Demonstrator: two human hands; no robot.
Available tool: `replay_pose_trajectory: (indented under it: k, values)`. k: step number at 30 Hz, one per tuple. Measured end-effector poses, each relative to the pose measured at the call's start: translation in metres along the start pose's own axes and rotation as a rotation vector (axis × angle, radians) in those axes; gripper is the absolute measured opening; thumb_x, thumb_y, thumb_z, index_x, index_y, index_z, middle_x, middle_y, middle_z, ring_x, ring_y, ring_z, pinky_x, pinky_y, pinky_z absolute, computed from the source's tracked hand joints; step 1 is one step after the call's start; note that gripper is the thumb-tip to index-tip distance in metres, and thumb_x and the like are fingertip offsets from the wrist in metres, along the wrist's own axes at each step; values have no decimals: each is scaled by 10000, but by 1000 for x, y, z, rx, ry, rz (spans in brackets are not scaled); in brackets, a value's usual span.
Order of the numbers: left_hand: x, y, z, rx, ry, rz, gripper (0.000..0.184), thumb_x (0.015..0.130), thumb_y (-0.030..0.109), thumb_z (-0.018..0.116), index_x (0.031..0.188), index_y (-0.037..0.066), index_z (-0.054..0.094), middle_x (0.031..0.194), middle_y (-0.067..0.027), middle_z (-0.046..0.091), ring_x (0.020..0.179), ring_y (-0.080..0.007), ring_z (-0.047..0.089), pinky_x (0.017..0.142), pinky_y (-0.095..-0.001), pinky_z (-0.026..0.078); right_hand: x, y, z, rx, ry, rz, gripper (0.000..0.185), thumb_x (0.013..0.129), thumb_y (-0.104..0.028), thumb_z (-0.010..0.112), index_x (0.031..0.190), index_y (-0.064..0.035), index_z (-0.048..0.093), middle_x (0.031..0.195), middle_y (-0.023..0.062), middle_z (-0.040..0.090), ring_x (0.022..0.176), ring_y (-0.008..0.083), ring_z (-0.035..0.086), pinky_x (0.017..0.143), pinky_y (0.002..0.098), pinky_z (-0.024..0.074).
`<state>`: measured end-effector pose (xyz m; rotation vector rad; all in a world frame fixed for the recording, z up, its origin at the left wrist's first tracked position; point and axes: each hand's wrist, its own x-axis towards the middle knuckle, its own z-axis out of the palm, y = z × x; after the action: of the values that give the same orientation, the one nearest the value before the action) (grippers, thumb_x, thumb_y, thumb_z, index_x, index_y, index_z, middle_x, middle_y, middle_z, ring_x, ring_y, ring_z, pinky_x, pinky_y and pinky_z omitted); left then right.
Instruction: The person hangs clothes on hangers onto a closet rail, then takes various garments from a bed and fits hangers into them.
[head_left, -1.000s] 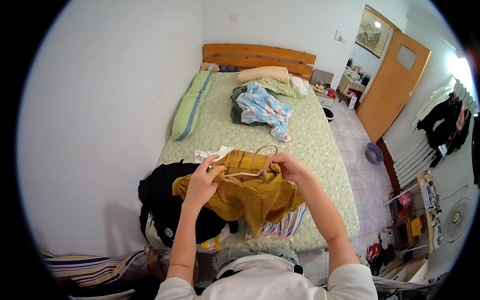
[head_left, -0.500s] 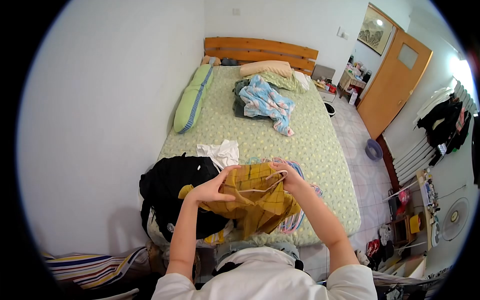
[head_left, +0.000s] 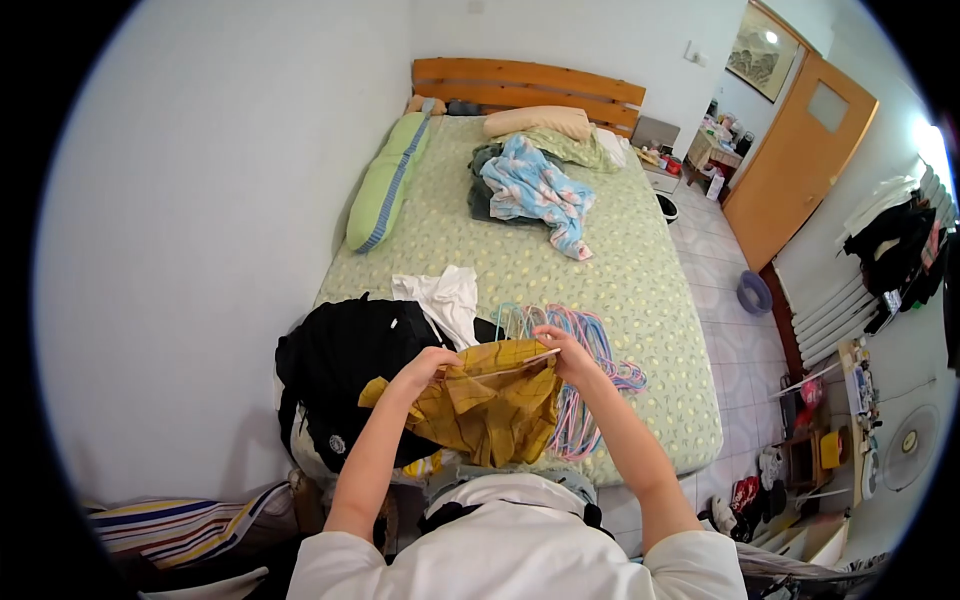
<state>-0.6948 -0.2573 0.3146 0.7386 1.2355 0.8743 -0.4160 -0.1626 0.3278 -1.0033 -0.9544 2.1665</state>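
A mustard-yellow plaid shirt [head_left: 492, 412] hangs between my hands over the foot of the bed. My left hand [head_left: 428, 368] is closed on the shirt's left upper part. On the other side, my right hand [head_left: 566, 354] grips the shirt together with a pale clothes hanger [head_left: 540, 358], whose bar runs across the top of the cloth. Much of the hanger is hidden by the fabric. Just beyond my right hand lies a pile of pink and blue hangers [head_left: 625, 376]. Black clothing [head_left: 345, 350] is heaped left of the shirt, with a white garment [head_left: 447, 297] behind it.
The bed [head_left: 660, 420] has a patterned green sheet. Farther up lie a blue printed cloth [head_left: 530, 185], a peach pillow [head_left: 540, 122] and a long green bolster [head_left: 385, 190]. On the right-hand floor sit a purple basin [head_left: 753, 292] and a fan [head_left: 908, 443].
The shirt's collar side has been turned and lowered, and the hanger bar now shows less. My right hand has shifted slightly left, uncovering more of the hanger pile. The view has tilted slightly.
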Motion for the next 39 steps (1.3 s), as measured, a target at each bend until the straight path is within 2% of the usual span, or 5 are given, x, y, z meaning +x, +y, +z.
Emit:
replay_pose_trajectory:
  k: [10,22,25,34,39]
  values:
    - [13,-8,-11,-237,-34,-118,218,741,158,552,893,26,635,885,-82,637,751,-190,568,750,-304,440,45,26,-34,-436,-56,162,165,852,-53,494,907,-14,644,875,64,635,758,161,596,700,307,476]
    - [-18,33,7,469,-40,409,405,750,47,645,1147,29,566,1038,-55,513,975,-156,535,836,-273,452,34,16,-45,-331,-327,-73,532,764,-101,484,1296,-76,492,1230,95,511,1134,249,486,973,369,354]
    - [-25,49,8,369,-95,441,408,747,4,634,1148,18,556,1132,-61,501,1039,-146,520,803,-253,468,34,17,-40,-1144,-75,-712,467,767,-121,577,1231,-72,547,1136,83,583,1036,239,549,899,351,407]
    - [-51,97,5,437,-78,740,351,727,-135,549,1037,30,544,1274,-87,509,955,-134,574,729,-216,490,24,-17,-8,-625,26,-633,183,856,-76,568,999,33,605,838,112,653,757,128,570,685,291,457]
    - [-79,127,8,737,124,940,113,766,-80,623,825,9,587,984,-81,670,793,-116,641,598,-233,513,-7,-58,20,-737,16,-666,122,840,-53,566,886,48,615,689,51,615,666,68,509,612,245,434]
